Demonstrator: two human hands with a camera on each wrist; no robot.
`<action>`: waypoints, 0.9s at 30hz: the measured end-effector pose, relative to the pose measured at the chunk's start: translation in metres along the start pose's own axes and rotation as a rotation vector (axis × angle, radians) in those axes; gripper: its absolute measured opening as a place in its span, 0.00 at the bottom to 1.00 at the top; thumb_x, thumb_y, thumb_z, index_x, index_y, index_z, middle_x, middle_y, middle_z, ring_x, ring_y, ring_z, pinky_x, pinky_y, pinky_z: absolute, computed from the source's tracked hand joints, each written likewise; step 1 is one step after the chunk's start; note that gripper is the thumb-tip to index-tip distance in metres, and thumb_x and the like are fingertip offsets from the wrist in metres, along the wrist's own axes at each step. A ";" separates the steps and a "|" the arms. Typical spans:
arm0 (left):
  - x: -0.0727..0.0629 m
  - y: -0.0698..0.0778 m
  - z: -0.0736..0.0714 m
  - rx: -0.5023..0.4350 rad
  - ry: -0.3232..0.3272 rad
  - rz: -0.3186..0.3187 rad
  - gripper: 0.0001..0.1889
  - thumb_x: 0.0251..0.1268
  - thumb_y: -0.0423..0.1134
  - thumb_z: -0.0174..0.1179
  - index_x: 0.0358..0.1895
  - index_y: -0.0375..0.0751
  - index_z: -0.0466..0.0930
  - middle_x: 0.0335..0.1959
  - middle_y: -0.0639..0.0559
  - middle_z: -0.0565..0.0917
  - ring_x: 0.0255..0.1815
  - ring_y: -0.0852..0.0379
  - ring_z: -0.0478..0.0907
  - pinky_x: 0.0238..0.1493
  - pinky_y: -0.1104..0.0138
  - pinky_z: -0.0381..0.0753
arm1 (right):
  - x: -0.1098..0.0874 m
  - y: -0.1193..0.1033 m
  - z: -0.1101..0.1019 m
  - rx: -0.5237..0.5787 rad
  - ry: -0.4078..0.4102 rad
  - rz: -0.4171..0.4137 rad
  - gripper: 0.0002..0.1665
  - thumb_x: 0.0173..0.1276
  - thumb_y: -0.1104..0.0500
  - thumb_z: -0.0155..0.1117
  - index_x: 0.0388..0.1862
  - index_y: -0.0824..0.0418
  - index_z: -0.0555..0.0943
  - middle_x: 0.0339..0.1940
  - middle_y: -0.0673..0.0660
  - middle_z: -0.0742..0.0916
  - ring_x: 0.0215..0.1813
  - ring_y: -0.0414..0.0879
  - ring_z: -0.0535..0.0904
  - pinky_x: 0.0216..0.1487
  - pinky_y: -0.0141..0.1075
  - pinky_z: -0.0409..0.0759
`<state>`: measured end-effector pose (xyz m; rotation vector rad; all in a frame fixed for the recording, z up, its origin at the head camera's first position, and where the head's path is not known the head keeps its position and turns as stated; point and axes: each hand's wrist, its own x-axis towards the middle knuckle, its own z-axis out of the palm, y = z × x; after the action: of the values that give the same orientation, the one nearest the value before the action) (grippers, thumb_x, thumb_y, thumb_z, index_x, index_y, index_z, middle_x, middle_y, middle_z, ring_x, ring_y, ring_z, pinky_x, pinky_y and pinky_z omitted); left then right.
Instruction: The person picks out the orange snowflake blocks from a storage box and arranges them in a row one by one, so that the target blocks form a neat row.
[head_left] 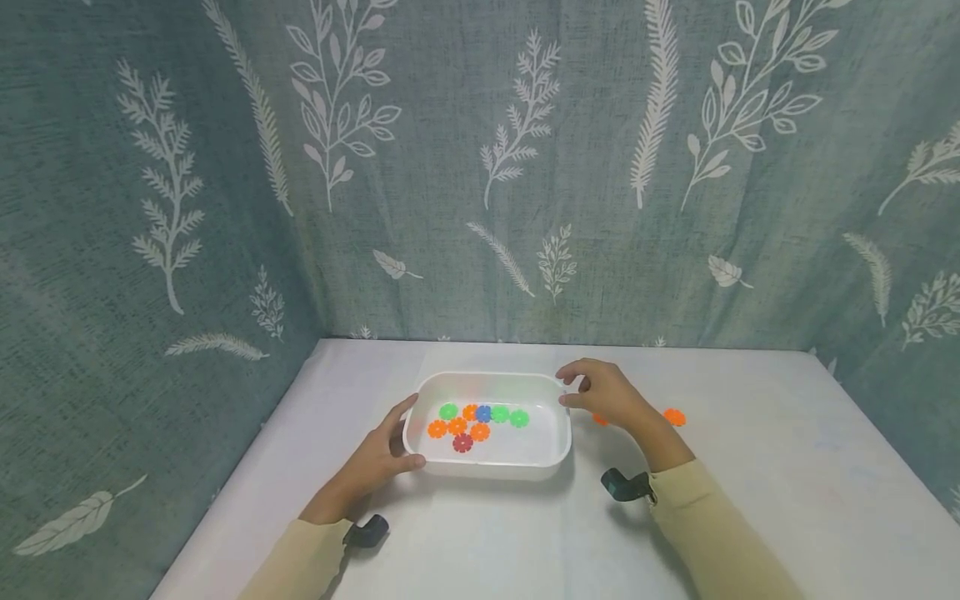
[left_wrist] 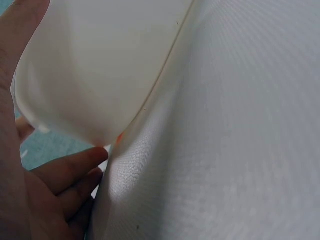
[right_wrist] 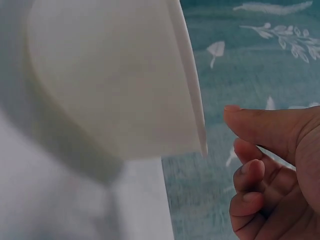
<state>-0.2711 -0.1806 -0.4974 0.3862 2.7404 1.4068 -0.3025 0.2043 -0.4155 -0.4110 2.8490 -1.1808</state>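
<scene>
A white plastic tray (head_left: 495, 471) with rounded corners sits on the table, holding several small notched plastic discs in orange (head_left: 437, 429), green (head_left: 519, 418), blue (head_left: 483, 413) and red (head_left: 462, 443). My left hand (head_left: 378, 458) grips the tray's left end, thumb at the near corner and fingers along the far side. In the left wrist view, fingertips (left_wrist: 100, 154) touch low on the tray wall (left_wrist: 110, 60). By the far right corner, my right hand (head_left: 607, 393) is loosely bent and holds nothing. A gap separates its thumb (right_wrist: 240, 117) from the tray rim (right_wrist: 192, 85) in the right wrist view.
Right of the tray, two orange discs lie on the white tabletop: one disc (head_left: 601, 419) partly hidden by the right hand, another disc (head_left: 674, 417) beyond the forearm. A green leaf-patterned curtain (head_left: 450, 250) stands behind and at both sides.
</scene>
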 end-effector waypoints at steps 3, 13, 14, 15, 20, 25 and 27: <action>0.000 0.000 -0.001 -0.004 -0.004 -0.003 0.57 0.43 0.60 0.75 0.77 0.66 0.47 0.72 0.44 0.66 0.69 0.42 0.66 0.59 0.41 0.69 | 0.003 -0.005 0.006 0.008 -0.012 -0.011 0.24 0.58 0.59 0.75 0.55 0.59 0.82 0.47 0.55 0.84 0.37 0.47 0.76 0.32 0.38 0.77; 0.001 -0.001 -0.003 -0.021 -0.017 -0.002 0.57 0.44 0.58 0.75 0.77 0.63 0.48 0.71 0.43 0.67 0.69 0.42 0.66 0.61 0.42 0.67 | 0.013 -0.021 0.024 0.015 -0.031 -0.056 0.23 0.59 0.60 0.74 0.55 0.60 0.82 0.47 0.57 0.85 0.37 0.47 0.76 0.33 0.38 0.77; 0.002 -0.001 -0.003 -0.022 -0.021 0.000 0.57 0.44 0.58 0.75 0.77 0.63 0.48 0.71 0.42 0.67 0.68 0.42 0.67 0.61 0.42 0.67 | 0.014 -0.023 0.026 0.019 -0.037 -0.052 0.23 0.59 0.60 0.74 0.54 0.60 0.82 0.46 0.57 0.85 0.37 0.47 0.76 0.33 0.38 0.77; 0.003 -0.001 -0.003 -0.025 -0.024 0.008 0.56 0.45 0.57 0.75 0.77 0.62 0.48 0.70 0.41 0.67 0.68 0.42 0.67 0.62 0.42 0.67 | 0.015 -0.025 0.028 0.021 -0.042 -0.046 0.23 0.59 0.60 0.74 0.54 0.59 0.83 0.46 0.57 0.85 0.37 0.47 0.76 0.33 0.38 0.77; 0.004 -0.003 -0.002 -0.036 -0.029 0.010 0.56 0.45 0.57 0.75 0.77 0.62 0.48 0.70 0.41 0.68 0.68 0.42 0.68 0.61 0.42 0.67 | 0.018 -0.034 0.040 0.027 -0.081 -0.041 0.22 0.58 0.61 0.74 0.53 0.59 0.83 0.45 0.56 0.85 0.37 0.47 0.75 0.33 0.37 0.78; 0.002 -0.002 -0.001 -0.053 -0.027 -0.003 0.56 0.45 0.57 0.75 0.77 0.64 0.48 0.71 0.42 0.67 0.67 0.43 0.68 0.60 0.43 0.69 | 0.021 -0.039 0.052 0.019 -0.118 -0.073 0.22 0.59 0.60 0.74 0.53 0.58 0.83 0.43 0.53 0.85 0.37 0.46 0.76 0.35 0.36 0.78; 0.001 -0.001 -0.001 -0.049 -0.027 -0.004 0.56 0.45 0.57 0.75 0.77 0.64 0.47 0.71 0.43 0.66 0.68 0.43 0.68 0.60 0.44 0.69 | 0.023 -0.040 0.057 0.023 -0.126 -0.098 0.21 0.59 0.60 0.74 0.53 0.59 0.83 0.42 0.52 0.84 0.36 0.45 0.76 0.35 0.36 0.78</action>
<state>-0.2727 -0.1818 -0.4974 0.3934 2.6781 1.4541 -0.3079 0.1320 -0.4261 -0.6076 2.7341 -1.1571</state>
